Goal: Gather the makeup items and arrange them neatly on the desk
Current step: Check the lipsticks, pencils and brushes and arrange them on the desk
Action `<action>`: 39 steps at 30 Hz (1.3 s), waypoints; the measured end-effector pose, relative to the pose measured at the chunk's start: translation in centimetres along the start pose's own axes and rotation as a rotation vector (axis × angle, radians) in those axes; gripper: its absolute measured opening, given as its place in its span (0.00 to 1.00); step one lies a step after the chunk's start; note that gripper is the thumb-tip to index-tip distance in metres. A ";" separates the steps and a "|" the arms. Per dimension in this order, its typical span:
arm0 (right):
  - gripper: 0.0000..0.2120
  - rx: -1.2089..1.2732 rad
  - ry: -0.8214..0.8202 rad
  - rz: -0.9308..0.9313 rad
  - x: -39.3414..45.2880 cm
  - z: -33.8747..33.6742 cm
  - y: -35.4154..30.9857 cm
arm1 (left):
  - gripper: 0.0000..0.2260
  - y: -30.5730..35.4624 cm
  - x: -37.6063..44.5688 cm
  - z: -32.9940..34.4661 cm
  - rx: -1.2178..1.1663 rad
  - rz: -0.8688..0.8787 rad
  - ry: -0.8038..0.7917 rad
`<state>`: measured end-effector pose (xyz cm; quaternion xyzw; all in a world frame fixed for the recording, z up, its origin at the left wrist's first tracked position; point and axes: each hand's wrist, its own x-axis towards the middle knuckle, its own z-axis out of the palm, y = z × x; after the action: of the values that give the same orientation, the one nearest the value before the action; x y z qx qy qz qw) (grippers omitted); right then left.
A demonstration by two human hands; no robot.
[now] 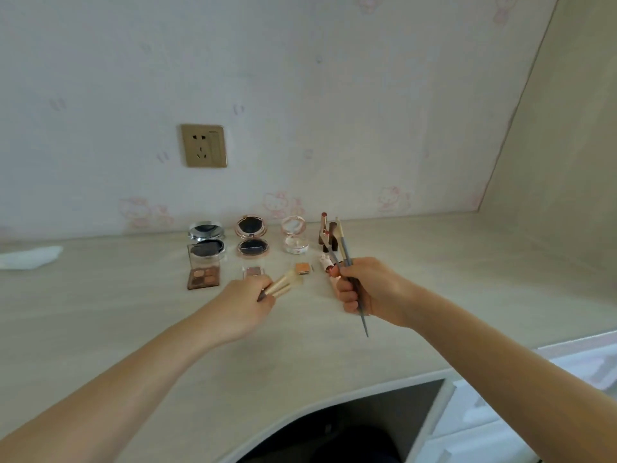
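- Now left hand (245, 304) grips gold brushes (283, 285) over the table (334, 349).
- Right hand (370, 289) clasps grey pencils (347, 259).
- Compacts (252, 240) and palette (203, 278) lie beyond the hands.

Left hand (248, 300) closed round gold-handled brushes (283, 285); count unclear, lower ends hidden in palm, bristles blurred. Right hand (362, 289) closed round thin grey tools (347, 259); type unreadable, mid-lengths covered by fingers (347, 297). Small pink item (329, 266) partly hidden behind those fingers, identity uncertain. Small palette (253, 271) partly blocked by left hand. Both forearms cut by bottom edge. White cloth (30, 257) cut by left edge. Counter (133, 329) cut at both side edges.
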<state>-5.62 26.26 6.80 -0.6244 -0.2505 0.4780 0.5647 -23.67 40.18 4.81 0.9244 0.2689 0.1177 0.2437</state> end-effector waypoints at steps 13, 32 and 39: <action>0.09 -0.017 -0.060 0.121 0.5 4.4 1.4 | 0.06 -4.5 1.5 0.7 0.331 0.151 -0.005; 0.07 0.087 0.075 0.169 1.6 6.3 2.4 | 0.15 -6.1 1.1 0.7 0.449 0.239 0.145; 0.08 0.117 -0.153 0.193 0.5 8.1 2.3 | 0.10 -2.3 0.1 0.2 -0.273 0.022 0.264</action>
<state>-13.08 29.98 5.23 -0.5736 -0.2031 0.5900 0.5307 -24.51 41.85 3.48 0.8622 0.2699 0.2759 0.3282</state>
